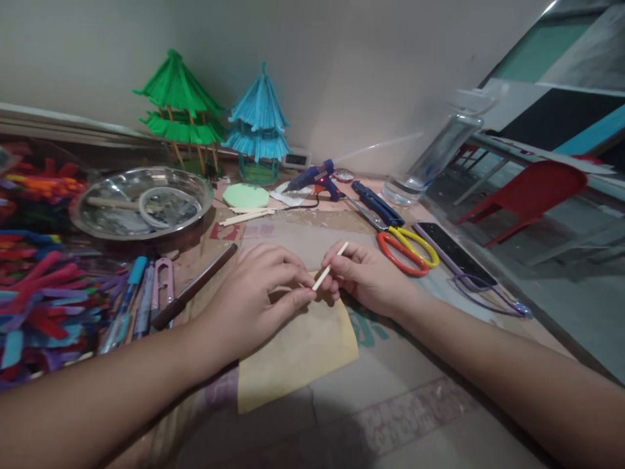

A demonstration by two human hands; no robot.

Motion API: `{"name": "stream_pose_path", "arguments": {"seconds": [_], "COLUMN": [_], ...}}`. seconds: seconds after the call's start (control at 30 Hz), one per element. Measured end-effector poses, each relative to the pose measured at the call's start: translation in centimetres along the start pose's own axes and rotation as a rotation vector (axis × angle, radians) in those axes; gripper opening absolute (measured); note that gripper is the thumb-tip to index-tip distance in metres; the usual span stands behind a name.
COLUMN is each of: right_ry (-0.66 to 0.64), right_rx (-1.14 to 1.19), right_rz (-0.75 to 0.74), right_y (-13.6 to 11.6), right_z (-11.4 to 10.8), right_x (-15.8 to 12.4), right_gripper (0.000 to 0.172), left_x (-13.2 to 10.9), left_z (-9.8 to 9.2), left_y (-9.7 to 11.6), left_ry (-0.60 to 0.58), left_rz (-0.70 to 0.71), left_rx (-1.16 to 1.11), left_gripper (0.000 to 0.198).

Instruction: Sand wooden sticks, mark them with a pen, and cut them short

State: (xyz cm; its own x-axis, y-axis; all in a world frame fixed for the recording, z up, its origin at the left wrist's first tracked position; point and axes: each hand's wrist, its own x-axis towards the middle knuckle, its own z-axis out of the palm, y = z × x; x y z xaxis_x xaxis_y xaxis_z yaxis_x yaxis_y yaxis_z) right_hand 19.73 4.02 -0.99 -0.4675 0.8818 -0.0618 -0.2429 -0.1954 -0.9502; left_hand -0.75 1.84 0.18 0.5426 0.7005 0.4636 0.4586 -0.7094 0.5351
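Observation:
Between my two hands is a short pale wooden stick (331,267), slanting up to the right. The fingertips of my left hand (273,280) pinch its lower end. My right hand (359,270) grips it nearer the upper end with thumb and fingers. Beneath them a sheet of yellowish paper (303,361) lies on printed cardboard (405,378). A brown marker (195,285) rests left of my left hand. Beyond my hands lie several similar pale sticks (247,217) and a light green octagonal piece (245,195).
Behind stand a green pagoda model (178,98) and a blue one (258,117). A blue glue gun (312,179), scissors (405,251), a phone (456,254) and a tilted-looking clear bottle (434,156) sit to the right. A metal bowl (190,225), pens (127,296) and colourful pipe cleaners (43,312) are left.

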Motion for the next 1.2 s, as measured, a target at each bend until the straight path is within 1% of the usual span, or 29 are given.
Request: {"name": "stream_pose_path", "arguments": {"seconds": [0.1, 0.17, 0.33, 0.47, 0.6, 0.67, 0.77, 0.9, 0.97, 1.03, 1.1, 1.17, 1.2], "right_ry": [0.062, 0.079, 0.025, 0.015, 0.017, -0.004, -0.034, -0.034, -0.019, -0.004, 0.028, 0.075, 0.1], "right_rx": [-0.072, -0.106, -0.137, -0.139, -0.137, -0.157, -0.219, -0.315, -0.429, -0.561, -0.622, -0.559, -0.508], "right_rz": [-0.045, -0.076, -0.146, -0.131, -0.115, -0.127, -0.163, -0.241, -0.326, -0.452, -0.533, -0.51, -0.479], "right_y": [-0.2, -0.3, -0.3, -0.2, -0.3, -0.2, -0.1, 0.0, -0.1, -0.3, -0.4, -0.3, -0.3], "right_z": [0.5, 0.8, 1.3, 1.4, 1.6, 1.7, 1.7, 1.8, 1.9, 2.1, 2.1, 2.0, 1.8], "right_x": [-0.4, -0.7, -1.2, -1.1, -1.1, -1.1, -1.2, -1.5, -1.7, -1.9, -2.0, -1.9, -1.8], "right_gripper": [0.039, 0.037, 0.031, 0.031, 0.032, 0.029, 0.018, 0.008, 0.009, 0.012, 0.014, 0.01, 0.012], "left_x": [0.0, 0.0, 0.1, 0.1, 0.1, 0.1, 0.0, 0.0, 0.0, 0.0, 0.0, 0.0, 0.0], "left_z": [0.0, 0.1, 0.0, 0.0, 0.0, 0.0, 0.0, 0.0, 0.0, 0.0, 0.0, 0.0, -0.1], "left_y": [0.0, -0.1, 0.0, 0.0, -0.1, -0.2, -0.2, -0.4, -0.5, -0.5, -0.3, -0.2, -0.1], "left_ry": [-0.007, -0.016, -0.014, -0.021, -0.001, -0.009, -0.027, -0.025, -0.025, -0.024, -0.024, -0.027, -0.029], "left_rz": [-0.004, -0.007, 0.005, 0.027, 0.078, 0.094, 0.094, 0.087, 0.082, 0.082, 0.085, 0.079, 0.072], "left_rx": [0.02, 0.029, 0.03, 0.047, 0.076, 0.094, 0.101, 0.088, 0.089, 0.091, 0.1, 0.116, 0.122], "left_gripper": [0.012, 0.011, 0.011, 0.012, 0.013, 0.011, 0.014, 0.019, 0.019, 0.019, 0.017, 0.015, 0.015]}}
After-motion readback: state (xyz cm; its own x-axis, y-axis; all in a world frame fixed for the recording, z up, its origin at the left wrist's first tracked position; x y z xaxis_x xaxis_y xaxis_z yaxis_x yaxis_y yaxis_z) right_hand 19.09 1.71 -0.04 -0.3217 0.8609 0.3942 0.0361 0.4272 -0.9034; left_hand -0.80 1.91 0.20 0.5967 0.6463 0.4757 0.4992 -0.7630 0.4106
